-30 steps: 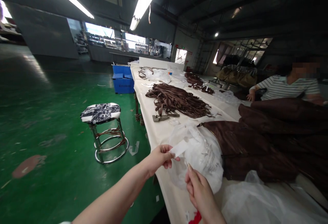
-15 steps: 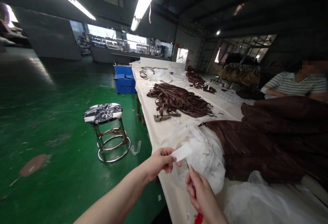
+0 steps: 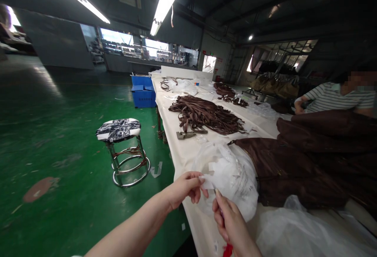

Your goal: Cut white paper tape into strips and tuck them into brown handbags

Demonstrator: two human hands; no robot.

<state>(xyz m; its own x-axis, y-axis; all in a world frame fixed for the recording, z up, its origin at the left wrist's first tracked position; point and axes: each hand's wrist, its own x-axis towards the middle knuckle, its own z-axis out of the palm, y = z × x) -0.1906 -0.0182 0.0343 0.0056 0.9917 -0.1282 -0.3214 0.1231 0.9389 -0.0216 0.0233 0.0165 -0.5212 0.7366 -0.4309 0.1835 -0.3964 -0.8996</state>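
My left hand pinches a short white strip between thumb and fingers, over the near edge of the table. My right hand is closed around a pair of thread snips; their thin metal tip points up at the strip, and a red tie hangs below the palm. Most of the snips is hidden by the fingers. Just beyond both hands lies a clear plastic bag of white pieces. Another white piece shows over the bag, above my left fingertips.
Brown straps lie heaped farther along the white-covered table. Brown bags are piled at right, with clear plastic sheeting in front. A co-worker in a striped shirt sits across. A stool and blue box stand left.
The white strip in my left hand is now shorter, and a separate white piece shows over the bag. Both hands have barely shifted. The co-worker's hand has risen into view.
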